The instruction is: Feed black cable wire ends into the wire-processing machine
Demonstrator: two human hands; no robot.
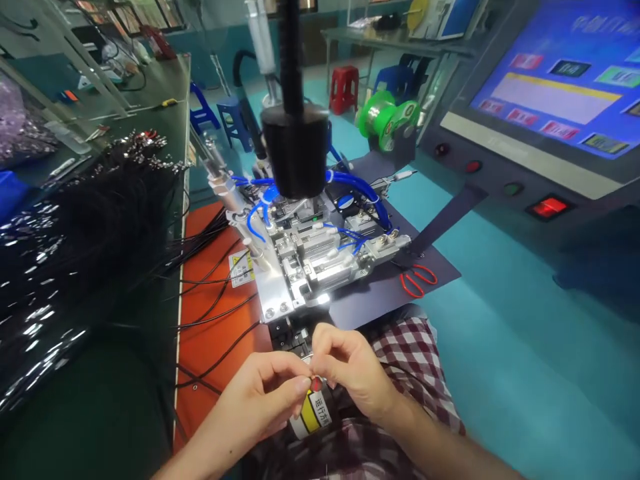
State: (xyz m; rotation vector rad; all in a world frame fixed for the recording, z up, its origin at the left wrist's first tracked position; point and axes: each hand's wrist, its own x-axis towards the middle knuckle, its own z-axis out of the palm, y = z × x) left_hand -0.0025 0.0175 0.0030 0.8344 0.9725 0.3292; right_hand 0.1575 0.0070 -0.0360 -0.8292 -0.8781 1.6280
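Both my hands meet low in the head view, just in front of a metal machine (330,253) with blue air tubes. My left hand (275,390) pinches a small red piece (315,383) between thumb and forefinger. My right hand (345,367) has its thumb and forefinger pressed together right beside that piece; what lies between them is too small to make out. A white and yellow label (313,415) with printed characters shows below my fingers.
Black cables (95,220) are heaped on the left bench, some reaching over the orange surface (205,347). Red-handled scissors (419,281) lie right of the machine. A dark cylinder (294,150) hangs above it. The control panel (540,127) and green spool (383,120) stand beyond.
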